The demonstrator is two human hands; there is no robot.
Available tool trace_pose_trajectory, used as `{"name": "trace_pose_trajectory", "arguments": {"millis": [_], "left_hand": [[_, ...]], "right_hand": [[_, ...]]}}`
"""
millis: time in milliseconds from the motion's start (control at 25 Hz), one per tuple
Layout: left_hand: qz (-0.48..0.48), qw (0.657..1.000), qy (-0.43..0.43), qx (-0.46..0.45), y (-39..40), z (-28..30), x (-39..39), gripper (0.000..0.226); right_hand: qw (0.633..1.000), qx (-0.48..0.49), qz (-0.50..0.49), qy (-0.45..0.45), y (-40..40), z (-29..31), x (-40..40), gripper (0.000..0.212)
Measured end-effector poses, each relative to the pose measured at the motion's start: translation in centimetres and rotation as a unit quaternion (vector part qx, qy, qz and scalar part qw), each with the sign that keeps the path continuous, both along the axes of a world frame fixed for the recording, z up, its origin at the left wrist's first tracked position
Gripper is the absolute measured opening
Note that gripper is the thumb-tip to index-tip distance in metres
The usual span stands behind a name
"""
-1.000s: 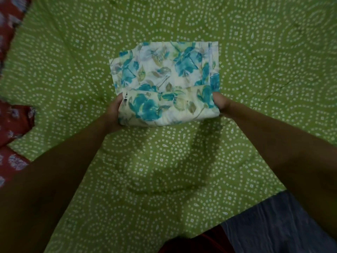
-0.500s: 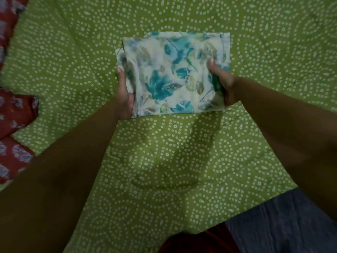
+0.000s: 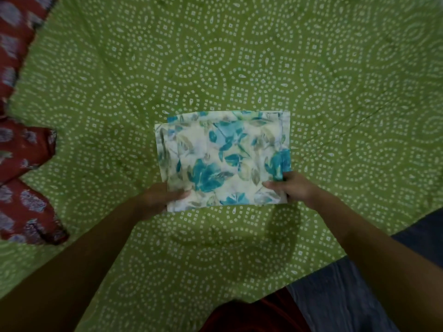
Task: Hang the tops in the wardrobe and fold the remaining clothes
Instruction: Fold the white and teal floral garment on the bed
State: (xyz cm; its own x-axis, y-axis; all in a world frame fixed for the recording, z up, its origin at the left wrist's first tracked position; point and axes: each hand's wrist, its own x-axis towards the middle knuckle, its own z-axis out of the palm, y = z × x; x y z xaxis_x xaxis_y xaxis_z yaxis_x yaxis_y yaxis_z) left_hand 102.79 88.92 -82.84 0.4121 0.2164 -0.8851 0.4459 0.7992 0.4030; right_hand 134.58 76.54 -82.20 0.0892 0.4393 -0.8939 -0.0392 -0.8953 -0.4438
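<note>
A cream garment with teal flowers (image 3: 225,156) lies folded into a flat rectangle on the green dotted bedsheet (image 3: 239,56), in the middle of the head view. My left hand (image 3: 157,196) pinches its near left corner, thumb on top and fingers underneath. My right hand (image 3: 291,188) pinches the near right corner in the same way. The far edge of the fold shows a second layer sticking out at the left.
A dark red printed garment (image 3: 21,164) lies along the left edge of the bed. The bed's corner ends at the lower right, where a blue-grey floor (image 3: 335,298) shows. Dark red cloth (image 3: 251,315) is at the bottom centre.
Both hands folded the near half of the floral garment over to the far side, then slid back to its near corners. The garment now lies flat as a smaller rectangle.
</note>
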Motion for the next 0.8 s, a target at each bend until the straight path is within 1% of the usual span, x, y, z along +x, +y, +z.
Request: {"name": "trace_pose_trajectory", "arguments": {"millis": [40,120,160,200,240,280,360,440,480,520,560,600,640,680,720,760,800], "left_hand": [[0.014,1.000,0.021,0.007,-0.4,0.3,-0.1,0.061],[0.102,0.992,0.053,0.056,1.0,0.7,1.2,0.033],[0.138,0.985,0.044,0.092,2.3,0.8,2.4,0.025],[0.164,0.977,0.023,0.136,3.7,0.8,3.6,0.024],[0.178,0.966,0.014,0.186,4.9,0.7,4.9,0.029],[0.184,0.952,0.036,0.241,5.7,0.4,6.0,0.037],[0.210,0.914,0.106,0.331,6.7,-0.7,7.5,0.047],[0.238,0.886,0.143,0.370,6.8,-1.9,8.1,0.051],[0.225,0.872,0.179,0.396,6.4,-2.0,8.2,0.055],[0.180,0.844,0.244,0.442,5.8,-1.7,8.3,0.058],[0.115,0.788,0.318,0.514,5.0,-1.4,8.3,0.059],[0.053,0.719,0.358,0.593,3.9,-0.8,8.5,0.055],[0.001,0.670,0.340,0.659,2.7,-0.2,9.1,0.049],[-0.071,0.648,0.287,0.702,1.2,0.2,10.1,0.045],[-0.157,0.640,0.237,0.713,-0.4,-0.1,11.0,0.046],[-0.244,0.640,0.218,0.695,-1.6,-0.8,11.7,0.049],[-0.315,0.641,0.230,0.661,-2.1,-2.0,12.1,0.051]], "right_hand": [[1.000,0.009,-0.027,-0.011,-0.2,0.1,0.0,0.020],[0.991,0.053,-0.110,-0.053,1.5,-0.5,0.6,0.041],[0.986,0.078,-0.129,-0.071,2.8,-0.9,0.9,0.049],[0.981,0.107,-0.147,-0.071,4.4,-1.0,1.0,0.055],[0.974,0.132,-0.171,-0.066,5.9,-1.3,0.9,0.056],[0.966,0.153,-0.197,-0.068,7.1,-1.8,0.7,0.052],[0.946,0.180,-0.253,-0.097,8.5,-2.7,0.5,0.034],[0.934,0.187,-0.284,-0.114,8.9,-3.2,0.4,0.029],[0.934,0.179,-0.263,-0.162,8.7,-3.2,0.4,0.029],[0.928,0.169,-0.210,-0.255,8.4,-3.2,0.3,0.030],[0.905,0.170,-0.146,-0.361,7.9,-3.0,-0.1,0.032],[0.870,0.188,-0.085,-0.448,7.4,-2.6,-1.1,0.036],[0.838,0.229,-0.032,-0.494,6.9,-2.2,-2.7,0.042],[0.824,0.279,0.031,-0.492,6.4,-1.8,-4.7,0.047],[0.819,0.320,0.110,-0.463,6.0,-2.1,-6.5,0.051],[0.817,0.332,0.193,-0.431,5.6,-2.8,-8.1,0.054],[0.811,0.317,0.261,-0.416,5.6,-3.9,-9.2,0.055]]}}
